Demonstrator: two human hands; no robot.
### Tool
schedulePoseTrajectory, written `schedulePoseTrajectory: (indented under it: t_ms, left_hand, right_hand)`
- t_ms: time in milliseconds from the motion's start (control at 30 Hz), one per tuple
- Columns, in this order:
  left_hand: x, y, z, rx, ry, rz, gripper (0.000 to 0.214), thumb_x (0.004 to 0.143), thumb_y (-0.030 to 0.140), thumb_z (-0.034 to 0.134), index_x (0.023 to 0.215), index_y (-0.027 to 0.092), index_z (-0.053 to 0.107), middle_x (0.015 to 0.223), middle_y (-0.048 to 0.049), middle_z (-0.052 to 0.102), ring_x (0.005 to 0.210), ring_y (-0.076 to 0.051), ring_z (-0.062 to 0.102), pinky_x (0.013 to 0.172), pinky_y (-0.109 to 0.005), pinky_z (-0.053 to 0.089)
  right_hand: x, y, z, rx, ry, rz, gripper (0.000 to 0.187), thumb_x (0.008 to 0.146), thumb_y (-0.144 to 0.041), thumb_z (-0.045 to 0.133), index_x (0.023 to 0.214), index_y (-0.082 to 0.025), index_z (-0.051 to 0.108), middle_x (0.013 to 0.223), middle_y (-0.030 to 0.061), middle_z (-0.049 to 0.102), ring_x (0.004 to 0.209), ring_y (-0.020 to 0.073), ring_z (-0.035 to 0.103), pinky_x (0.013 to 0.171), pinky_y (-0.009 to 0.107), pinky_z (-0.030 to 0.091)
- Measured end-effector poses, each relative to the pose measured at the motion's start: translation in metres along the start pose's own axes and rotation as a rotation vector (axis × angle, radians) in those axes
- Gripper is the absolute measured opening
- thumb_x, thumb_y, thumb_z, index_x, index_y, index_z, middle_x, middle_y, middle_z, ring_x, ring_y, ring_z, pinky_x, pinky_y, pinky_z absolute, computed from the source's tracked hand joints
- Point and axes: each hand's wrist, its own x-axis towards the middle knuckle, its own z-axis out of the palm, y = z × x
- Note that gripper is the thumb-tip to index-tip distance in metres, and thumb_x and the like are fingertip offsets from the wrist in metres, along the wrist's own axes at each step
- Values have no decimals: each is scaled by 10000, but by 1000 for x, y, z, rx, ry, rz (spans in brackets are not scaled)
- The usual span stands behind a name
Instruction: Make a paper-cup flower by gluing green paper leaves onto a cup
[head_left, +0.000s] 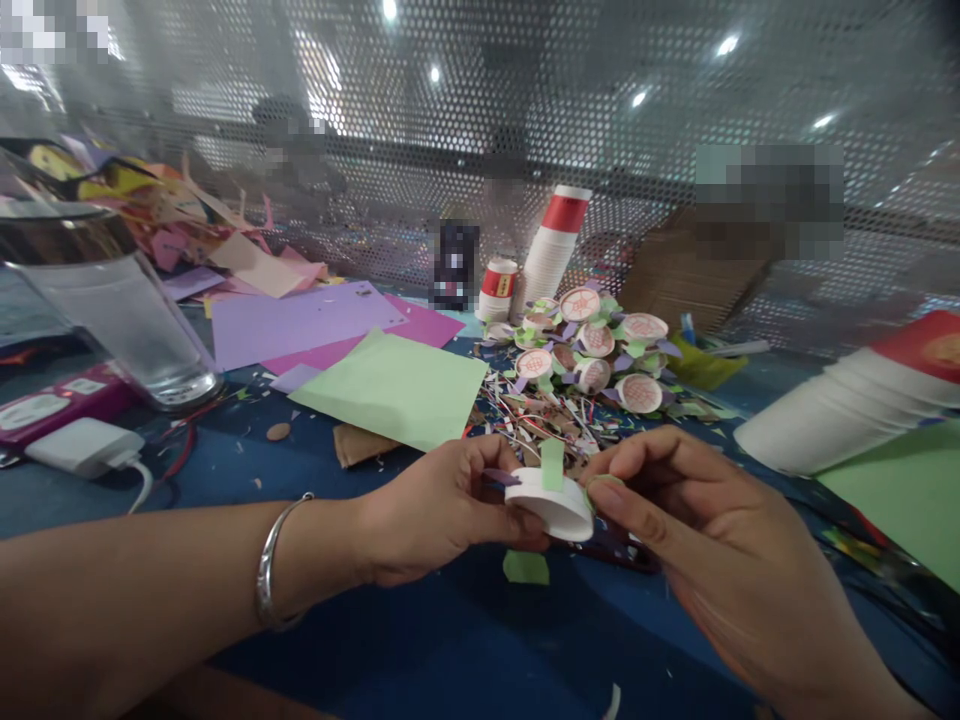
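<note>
My left hand [457, 510], with a silver bangle at the wrist, is closed on a white paper cup bottom [559, 512] cut down to a shallow ring. The piece is tilted, its hollow side facing me. A light green paper strip [552, 463] stands up from its rim, and a purple paper piece [498, 477] sticks out at the left. At the ring's right edge my right hand [697, 530] pinches a small green paper piece [604, 482], partly hidden by the fingers. Below lies a loose green paper piece [526, 568] on the blue table.
Behind my hands are a heap of decorated cup bottoms [639, 393] and paper scraps. Cup stacks [551, 260] lean at the back; another cup stack [832, 405] lies right. Green sheet [397, 385], purple sheet [292, 320], a water glass [127, 310] and a white charger [82, 447] lie left.
</note>
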Motion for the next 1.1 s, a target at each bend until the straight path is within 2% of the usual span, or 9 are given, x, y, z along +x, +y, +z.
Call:
schedulePoseTrajectory:
  t_ms: [333, 533, 733, 833, 933, 1033, 1100]
  left_hand:
    - [1, -1, 1, -31, 11, -23, 385, 656, 78, 887, 777, 158, 530, 732, 24, 704, 700, -98, 659, 736, -251, 502]
    - [0, 1, 1, -32, 39, -45, 369, 661, 61, 879, 808, 152, 553, 747, 19, 720, 733, -111, 691, 754, -260, 540]
    - [-3, 8, 5, -57, 60, -72, 383, 631, 139, 943, 809, 140, 605, 779, -14, 733, 751, -124, 696, 758, -264, 557]
    - [-2, 11, 6, -45, 36, -86, 308, 691, 212, 929, 843, 117, 679, 809, -45, 746, 705, -110, 687, 736, -244, 549]
    - [-1, 12, 3, -61, 30, -76, 220, 767, 184, 860, 924, 115, 723, 884, -69, 753, 775, -139, 718, 718, -239, 554]
    - [1, 13, 1, -97, 21, -48, 182, 805, 156, 793, 975, 121, 735, 960, -85, 736, 888, -190, 728, 707, -262, 574]
    - [2, 13, 0, -130, 31, -36, 180, 835, 132, 727, 1014, 122, 734, 978, -88, 723, 878, -190, 714, 721, -290, 591]
  right_hand:
    - [0, 1, -2, 16, -59, -13, 241, 857, -398, 825, 990, -287, 658, 763, -30, 667, 665, 115, 631, 578, 171, 539]
    - [1, 0, 2, 26, -50, -10, 255, 859, -415, 821, 1002, -283, 656, 758, -28, 674, 659, 115, 644, 568, 167, 542]
    - [1, 0, 0, -33, -28, -31, 272, 869, -458, 796, 1036, -281, 674, 799, -9, 698, 657, 134, 645, 548, 201, 533]
    - [1, 3, -7, -131, 21, -56, 292, 909, -493, 741, 1091, -266, 708, 902, 30, 726, 657, 142, 642, 528, 228, 511]
    - [4, 5, -10, -184, 76, -83, 291, 930, -507, 711, 1086, -262, 727, 970, 44, 734, 698, 147, 659, 561, 237, 523]
    - [9, 5, -10, -177, 97, -75, 292, 904, -518, 738, 1060, -272, 717, 955, 27, 735, 780, 161, 690, 657, 237, 566]
    - [11, 6, -10, -175, 103, -57, 290, 897, -519, 744, 1059, -282, 703, 915, 11, 731, 798, 166, 697, 689, 242, 575]
